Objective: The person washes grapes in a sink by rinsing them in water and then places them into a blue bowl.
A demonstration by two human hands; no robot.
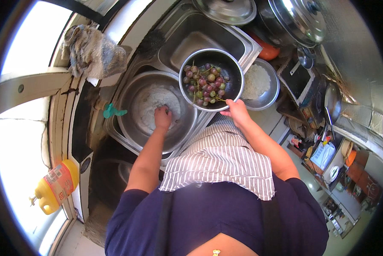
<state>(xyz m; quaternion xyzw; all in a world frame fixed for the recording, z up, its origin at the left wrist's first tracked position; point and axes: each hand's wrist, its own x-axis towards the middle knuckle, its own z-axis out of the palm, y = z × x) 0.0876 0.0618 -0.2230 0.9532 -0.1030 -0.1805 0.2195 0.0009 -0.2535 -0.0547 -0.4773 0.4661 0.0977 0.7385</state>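
My left hand (pixel 163 119) reaches into a large round metal basin (pixel 134 136) with whitish, cloudy contents (pixel 153 101). Its fingertips curl around something small and dark that I cannot make out. With my right hand (pixel 237 112) I grip the rim of a metal bowl (pixel 241 89), thumb at the edge. Green and purple grapes (pixel 207 84) on their stems lie in this bowl. The bowl is at the upper right of the basin, partly over the sink's divider. Just right of it, a second metal bowl (pixel 277 88) holds pale flour-like matter (pixel 256 81).
The basin rests in one compartment of a steel sink; the other compartment (pixel 194 44) is behind it. A teal tap fitting (pixel 114 110) juts in at left, below a hanging cloth (pixel 94 52). A metal lid (pixel 226 11) and a lidded pot (pixel 293 22) stand behind. A yellow jug (pixel 56 186) is at far left.
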